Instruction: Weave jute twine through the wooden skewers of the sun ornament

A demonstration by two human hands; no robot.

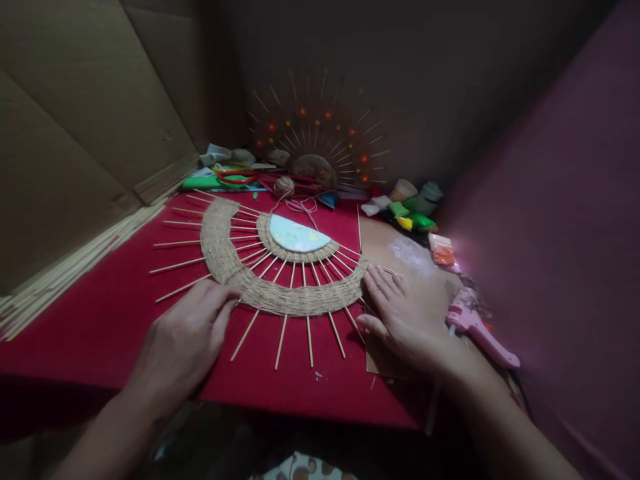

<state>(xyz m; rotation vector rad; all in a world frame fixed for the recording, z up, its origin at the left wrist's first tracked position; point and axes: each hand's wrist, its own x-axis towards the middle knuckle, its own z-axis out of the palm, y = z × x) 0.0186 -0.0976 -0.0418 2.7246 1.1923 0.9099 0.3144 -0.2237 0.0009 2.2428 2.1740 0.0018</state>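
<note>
A half-round fan of thin wooden sticks, with a wide woven twine band (295, 301), lies flat on the red cloth. At its centre is a pale blue half-disc (297, 235) edged with a narrow twine strip (295, 255). My left hand (193, 327) is at the band's lower left edge, thumb and fingers pinched together; whether a stick or a bit of twine is between them is hidden. My right hand (395, 310) rests with fingers stretched out on the band's right end, partly over a piece of cardboard (385, 230).
A pink glue gun (480, 327) lies at the right edge. Clay packets (415, 213) and a twine ball (284, 187) sit at the back, before a flower-decorated stick fan (320, 133). Loose sticks (75, 273) line the left, beside a cardboard wall (85, 100).
</note>
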